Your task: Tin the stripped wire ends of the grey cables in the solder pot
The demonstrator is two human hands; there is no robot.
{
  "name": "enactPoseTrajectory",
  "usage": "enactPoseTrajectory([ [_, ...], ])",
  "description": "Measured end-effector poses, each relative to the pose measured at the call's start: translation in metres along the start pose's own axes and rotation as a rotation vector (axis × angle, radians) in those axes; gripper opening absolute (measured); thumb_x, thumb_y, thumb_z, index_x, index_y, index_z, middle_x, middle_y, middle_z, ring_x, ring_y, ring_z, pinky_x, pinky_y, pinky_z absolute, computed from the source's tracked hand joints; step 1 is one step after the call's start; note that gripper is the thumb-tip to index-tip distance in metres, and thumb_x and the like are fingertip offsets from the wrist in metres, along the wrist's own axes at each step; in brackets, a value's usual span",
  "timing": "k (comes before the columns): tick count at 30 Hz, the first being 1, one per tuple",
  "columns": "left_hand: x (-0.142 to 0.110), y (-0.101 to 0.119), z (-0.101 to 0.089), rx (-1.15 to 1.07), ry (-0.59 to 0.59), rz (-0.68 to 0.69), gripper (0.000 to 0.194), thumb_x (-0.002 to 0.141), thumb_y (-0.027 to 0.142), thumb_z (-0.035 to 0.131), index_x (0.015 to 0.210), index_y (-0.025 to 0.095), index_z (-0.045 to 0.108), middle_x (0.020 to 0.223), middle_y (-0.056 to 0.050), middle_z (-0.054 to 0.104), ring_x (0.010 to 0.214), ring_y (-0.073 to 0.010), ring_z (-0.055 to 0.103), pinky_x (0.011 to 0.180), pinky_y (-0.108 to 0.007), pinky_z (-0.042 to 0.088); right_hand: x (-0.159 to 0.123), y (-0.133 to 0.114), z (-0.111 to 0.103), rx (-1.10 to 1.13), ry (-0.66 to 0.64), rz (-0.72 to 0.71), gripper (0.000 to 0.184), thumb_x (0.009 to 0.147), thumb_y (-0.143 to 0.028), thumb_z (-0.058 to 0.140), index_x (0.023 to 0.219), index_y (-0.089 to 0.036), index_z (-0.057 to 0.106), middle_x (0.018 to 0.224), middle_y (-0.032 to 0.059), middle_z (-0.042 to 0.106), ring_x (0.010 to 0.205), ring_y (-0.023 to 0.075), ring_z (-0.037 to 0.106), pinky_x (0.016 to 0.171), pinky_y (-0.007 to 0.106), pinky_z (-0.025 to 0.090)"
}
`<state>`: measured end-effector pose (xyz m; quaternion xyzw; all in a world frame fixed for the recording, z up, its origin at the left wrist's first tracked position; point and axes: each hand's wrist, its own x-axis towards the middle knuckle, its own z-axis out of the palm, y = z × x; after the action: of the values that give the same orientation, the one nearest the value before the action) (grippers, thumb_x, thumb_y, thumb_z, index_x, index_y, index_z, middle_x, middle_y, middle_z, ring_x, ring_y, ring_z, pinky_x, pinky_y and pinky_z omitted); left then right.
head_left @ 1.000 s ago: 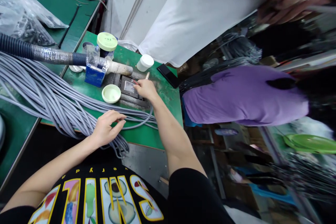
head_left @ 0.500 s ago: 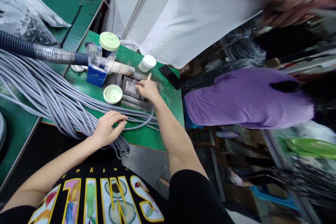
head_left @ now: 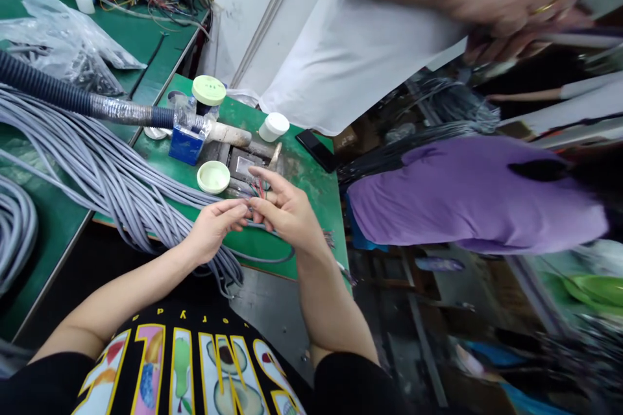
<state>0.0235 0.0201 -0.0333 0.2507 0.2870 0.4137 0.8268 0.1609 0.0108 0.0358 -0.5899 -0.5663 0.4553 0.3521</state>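
My right hand is closed around the end of a grey cable, with thin red and green wires sticking up between its fingers. My left hand pinches with fingertips meeting those of the right; what lies in that pinch is hidden. Both hands are over the near edge of the green table. Under and beside them runs a thick bundle of grey cables. Just beyond are a dark metal block with a shiny square top and a small open tub with pale contents.
A ribbed hose runs past a blue box toward the block. A lidded jar, a white pot and a black phone stand around it. Another person's hands are at upper right. Purple cloth hangs at right.
My right hand has drawn back from the metal block toward me, bringing the wire ends along. My left hand has moved right and closed its fingers against the right hand's fingertips.
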Motion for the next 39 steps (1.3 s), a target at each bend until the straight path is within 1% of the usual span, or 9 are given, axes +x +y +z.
enactPoseTrajectory([
  [2,-0.003,0.001,0.006,-0.087,0.003,-0.012,0.038,0.051,0.041,0.088,0.074,0.014,0.074,0.064,-0.001,0.068,0.06,-0.0093,0.057,0.058,-0.021,0.041,-0.005,0.0,0.002,0.032,-0.023,-0.018,0.058,0.078,-0.031,0.063,0.133,-0.015,0.05,0.05,-0.0061,0.055,0.036,0.0067,0.042,0.036,0.021,0.034],
  [5,-0.007,0.002,0.011,-0.126,-0.004,0.005,0.037,0.051,0.038,0.088,0.073,0.013,0.073,0.061,-0.001,0.067,0.059,-0.0093,0.057,0.057,-0.021,0.04,-0.009,0.003,0.002,0.095,-0.06,-0.046,0.058,0.078,-0.031,0.063,0.132,-0.014,0.05,0.049,-0.007,0.056,0.036,0.0059,0.042,0.035,0.019,0.033],
  [11,-0.012,0.004,0.016,-0.11,-0.03,0.042,0.032,0.055,0.038,0.086,0.065,0.012,0.07,0.056,-0.001,0.065,0.057,-0.0087,0.055,0.056,-0.02,0.039,-0.012,0.006,0.001,0.189,-0.104,-0.036,0.057,0.079,-0.031,0.066,0.131,-0.013,0.05,0.048,-0.0083,0.055,0.035,0.005,0.043,0.034,0.017,0.031],
  [15,-0.014,0.004,0.018,-0.098,-0.001,0.034,0.035,0.053,0.041,0.087,0.062,0.012,0.069,0.056,0.0,0.064,0.056,-0.0079,0.054,0.056,-0.019,0.039,-0.011,0.007,0.001,0.233,-0.121,-0.028,0.058,0.078,-0.03,0.067,0.13,-0.013,0.05,0.047,-0.0089,0.055,0.036,0.0049,0.043,0.033,0.016,0.031],
  [18,-0.014,0.004,0.018,-0.083,0.012,0.037,0.036,0.054,0.041,0.086,0.061,0.012,0.068,0.056,-0.001,0.063,0.056,-0.0077,0.054,0.055,-0.019,0.039,-0.01,0.008,0.001,0.247,-0.133,-0.029,0.059,0.077,-0.031,0.068,0.13,-0.012,0.05,0.047,-0.0089,0.056,0.036,0.0049,0.043,0.033,0.015,0.031],
  [24,-0.015,0.007,0.021,-0.088,-0.029,0.05,0.034,0.056,0.041,0.085,0.06,0.012,0.067,0.056,-0.001,0.064,0.055,-0.0093,0.056,0.056,-0.021,0.042,-0.008,0.01,0.002,0.259,-0.152,-0.025,0.06,0.077,-0.031,0.067,0.132,-0.013,0.049,0.047,-0.009,0.056,0.035,0.0048,0.042,0.032,0.016,0.032],
  [29,-0.015,0.008,0.022,-0.086,-0.029,0.047,0.034,0.055,0.04,0.086,0.06,0.012,0.067,0.054,-0.001,0.063,0.055,-0.0089,0.057,0.056,-0.02,0.042,-0.007,0.011,0.001,0.268,-0.164,-0.016,0.06,0.077,-0.03,0.067,0.131,-0.013,0.05,0.047,-0.0088,0.056,0.034,0.0047,0.042,0.032,0.015,0.031],
  [32,-0.014,0.007,0.022,-0.084,-0.008,0.046,0.034,0.054,0.04,0.086,0.06,0.012,0.068,0.055,-0.001,0.064,0.054,-0.0086,0.057,0.055,-0.019,0.041,-0.007,0.011,0.0,0.273,-0.165,-0.014,0.059,0.077,-0.03,0.068,0.13,-0.013,0.05,0.046,-0.0084,0.057,0.034,0.0049,0.042,0.032,0.015,0.03],
  [39,-0.01,0.002,0.022,-0.076,0.083,0.071,0.035,0.048,0.04,0.088,0.063,0.015,0.069,0.054,0.001,0.064,0.051,-0.0071,0.054,0.053,-0.019,0.039,-0.007,0.013,0.001,0.268,-0.161,-0.014,0.057,0.077,-0.032,0.068,0.129,-0.015,0.052,0.047,-0.008,0.057,0.034,0.0055,0.042,0.032,0.016,0.031],
])
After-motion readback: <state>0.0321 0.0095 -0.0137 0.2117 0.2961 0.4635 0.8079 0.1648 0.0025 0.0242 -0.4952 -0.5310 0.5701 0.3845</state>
